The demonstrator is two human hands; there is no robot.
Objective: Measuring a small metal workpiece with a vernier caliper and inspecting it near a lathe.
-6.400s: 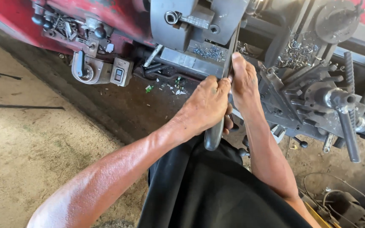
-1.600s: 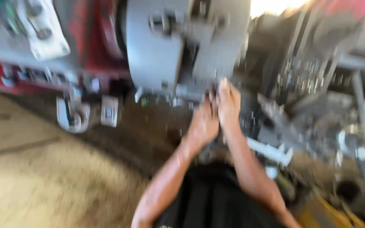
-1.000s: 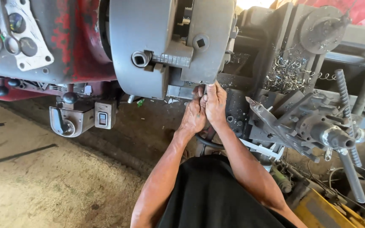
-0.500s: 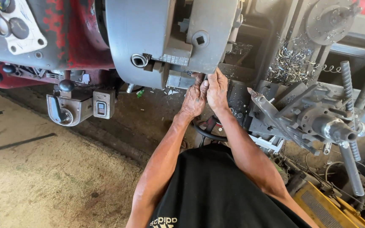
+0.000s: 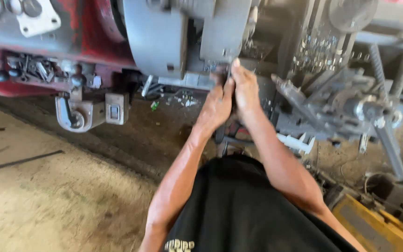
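Head view: both hands are pressed together under the grey lathe chuck point(image 5: 178, 42). The left hand point(image 5: 215, 105) and right hand point(image 5: 246, 88) are clenched around a dark tool handle point(image 5: 220, 133), mostly hidden between them. A grey tool post point(image 5: 346, 105) is seen at right.

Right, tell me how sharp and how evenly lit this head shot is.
Head view: slight motion blur softens both hands, left hand and right hand, and the grey metal lathe chuck; daylight falls flat on the sandy concrete floor, while the dark machine bed behind sits in shadow.
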